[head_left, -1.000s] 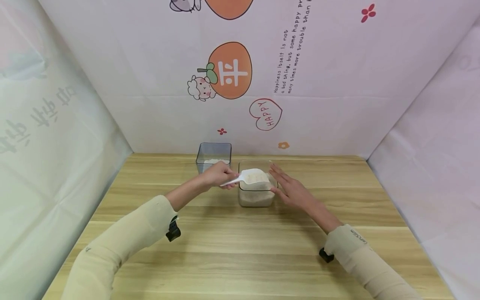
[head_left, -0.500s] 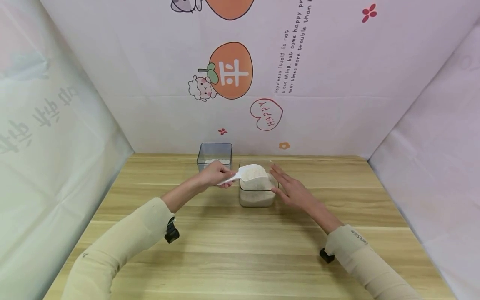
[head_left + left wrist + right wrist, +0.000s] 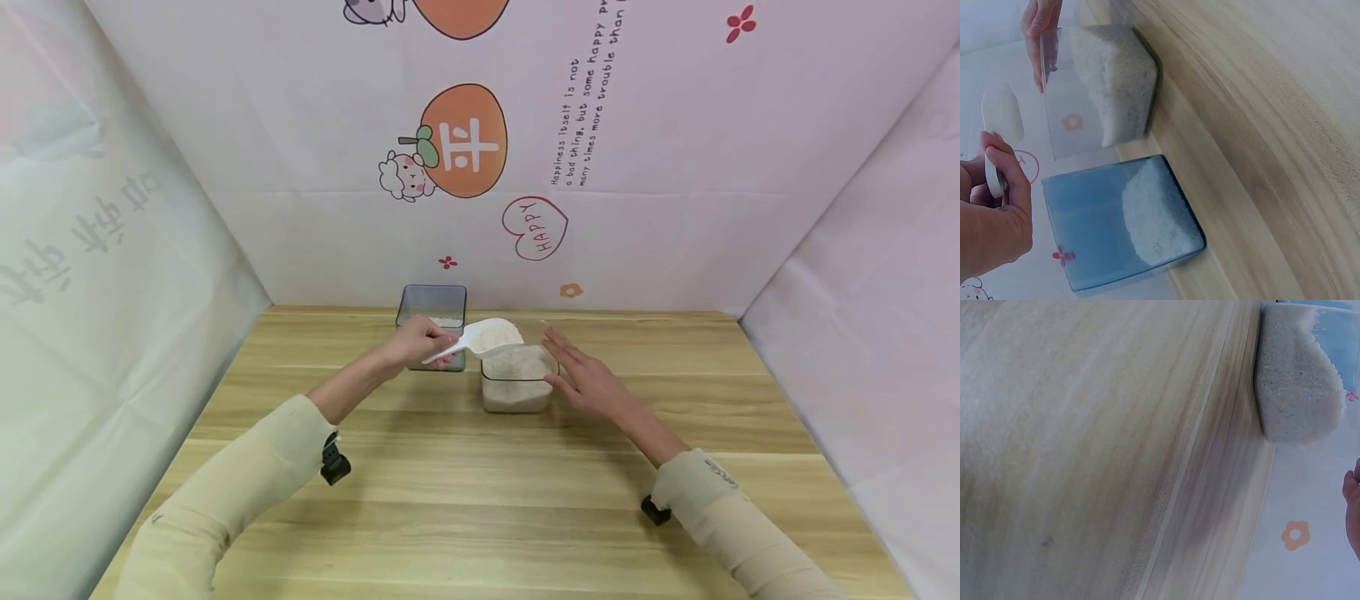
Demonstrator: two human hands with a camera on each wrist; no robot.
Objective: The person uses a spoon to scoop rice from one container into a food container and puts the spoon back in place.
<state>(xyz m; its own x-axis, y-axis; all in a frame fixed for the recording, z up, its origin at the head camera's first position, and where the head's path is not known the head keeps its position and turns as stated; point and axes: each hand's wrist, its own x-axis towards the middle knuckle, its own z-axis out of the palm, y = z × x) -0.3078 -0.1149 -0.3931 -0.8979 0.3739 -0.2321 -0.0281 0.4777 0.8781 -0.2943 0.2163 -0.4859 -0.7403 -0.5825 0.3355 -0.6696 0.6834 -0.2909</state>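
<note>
My left hand (image 3: pixel 418 340) grips the handle of a white scoop (image 3: pixel 491 335), which carries a heap of white, rice-like grains. The scoop is over the left part of a clear square container (image 3: pixel 517 393) that holds more of the same grains. My right hand (image 3: pixel 588 383) rests its straight fingers against that container's right side. Just left of it stands a blue-tinted container (image 3: pixel 432 298), partly hidden behind my left hand. In the left wrist view, a smaller pile of grains (image 3: pixel 1157 215) lies inside the blue container (image 3: pixel 1085 212).
Both containers stand on a wood-grain table (image 3: pixel 480 500), near its back edge. A white printed sheet (image 3: pixel 337 233) rises behind them, and white sheets close off both sides.
My left hand has lifted the loaded scoop and moved it left, from inside the clear container towards the blue one. My right hand stays at the clear container's side.
</note>
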